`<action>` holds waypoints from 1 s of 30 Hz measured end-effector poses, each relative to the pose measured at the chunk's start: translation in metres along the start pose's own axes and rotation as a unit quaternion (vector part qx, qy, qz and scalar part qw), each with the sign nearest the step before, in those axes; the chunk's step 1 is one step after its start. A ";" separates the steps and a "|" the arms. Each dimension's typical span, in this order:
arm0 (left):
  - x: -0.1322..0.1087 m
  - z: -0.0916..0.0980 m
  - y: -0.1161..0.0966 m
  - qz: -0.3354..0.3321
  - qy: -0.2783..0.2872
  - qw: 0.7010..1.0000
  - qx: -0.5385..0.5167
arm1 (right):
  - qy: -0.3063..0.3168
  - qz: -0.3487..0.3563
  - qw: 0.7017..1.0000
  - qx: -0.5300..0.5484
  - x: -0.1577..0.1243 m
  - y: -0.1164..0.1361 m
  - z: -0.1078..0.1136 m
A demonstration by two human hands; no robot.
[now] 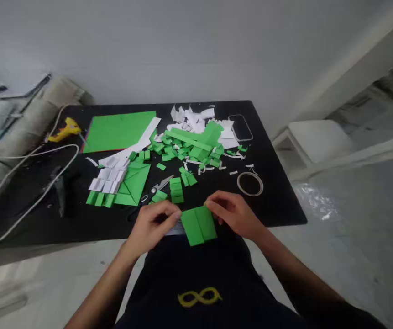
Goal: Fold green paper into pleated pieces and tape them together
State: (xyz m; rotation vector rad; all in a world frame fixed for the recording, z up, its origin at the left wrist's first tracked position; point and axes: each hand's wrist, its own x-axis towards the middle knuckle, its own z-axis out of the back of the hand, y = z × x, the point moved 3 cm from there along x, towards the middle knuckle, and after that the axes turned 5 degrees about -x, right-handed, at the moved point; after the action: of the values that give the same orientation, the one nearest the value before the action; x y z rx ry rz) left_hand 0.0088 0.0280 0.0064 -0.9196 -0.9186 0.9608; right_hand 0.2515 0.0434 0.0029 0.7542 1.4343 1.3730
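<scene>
Between my hands, near the table's front edge, is a folded green paper piece (199,226) with a crease or seam down its middle. My left hand (155,226) pinches its upper left corner, and my right hand (235,212) pinches the upper right corner. Just beyond lie a small folded green strip (176,190) and scissors (162,183) with partly spread blades. Left of the scissors, rows of folded white tabs (109,176) overlap a green folded sheet (133,185).
Cut green pieces (196,144) and white scraps (194,119) are heaped mid-table. A tape roll (250,183) and phone-shaped frame (240,128) lie right. Green sheets (119,130), a yellow glue gun (66,129) and a looped white cable (28,201) lie left on the black table (271,201).
</scene>
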 end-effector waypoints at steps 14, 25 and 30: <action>0.004 -0.010 -0.004 -0.033 -0.046 0.998 0.027 | -0.055 0.023 0.998 0.016 -0.001 0.004 0.000; 0.000 -0.014 -0.005 -0.043 -0.038 0.998 0.040 | -0.077 -0.001 0.997 0.013 -0.004 -0.004 0.001; -0.002 -0.017 -0.001 -0.030 -0.057 0.997 0.033 | -0.090 -0.004 0.996 0.005 -0.006 -0.006 0.002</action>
State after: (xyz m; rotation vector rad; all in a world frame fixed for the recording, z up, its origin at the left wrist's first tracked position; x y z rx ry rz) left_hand 0.0238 0.0218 0.0016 -0.7833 -0.9986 0.9942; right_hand 0.2566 0.0372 -0.0015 0.8550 1.3024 1.2592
